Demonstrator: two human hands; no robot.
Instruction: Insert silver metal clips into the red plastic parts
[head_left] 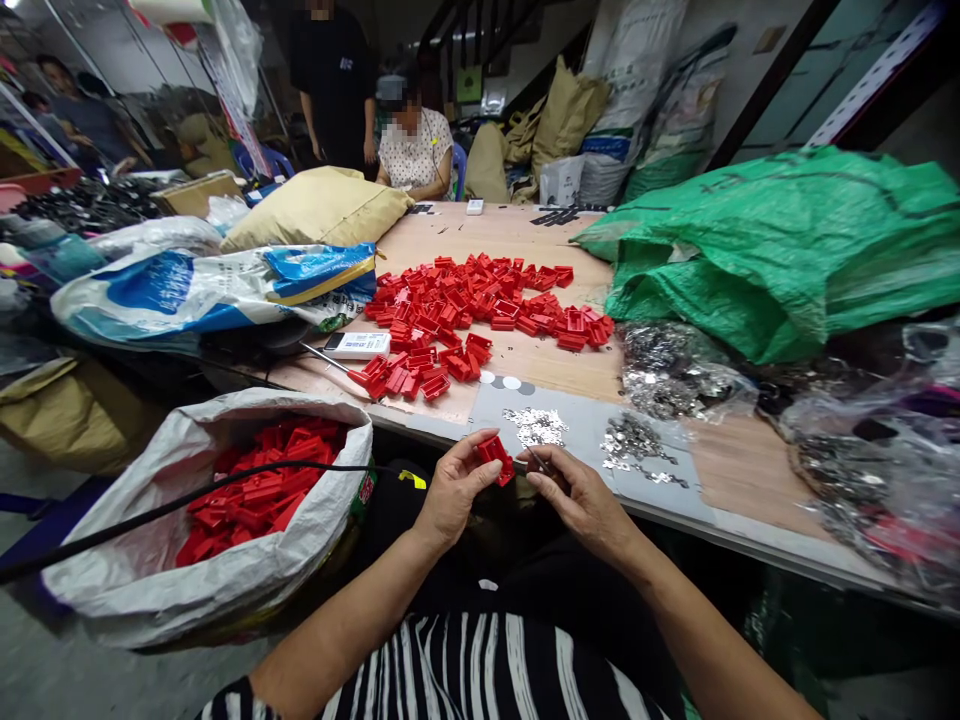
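Observation:
My left hand pinches a small red plastic housing between thumb and fingers, just in front of the table edge. Close beside it, my right hand is closed, thumb against fingers, on something thin and dark that I cannot make out. Beyond the hands, a grey sheet on the table carries a heap of shiny small metal pieces and a darker heap of metal pieces. A large spread of red housings covers the middle of the table.
At my left stands an open white sack of red housings, with a black cable across it. A white box and a screwdriver-like rod lie nearby. Green sacking and plastic bags crowd the right. A person sits opposite.

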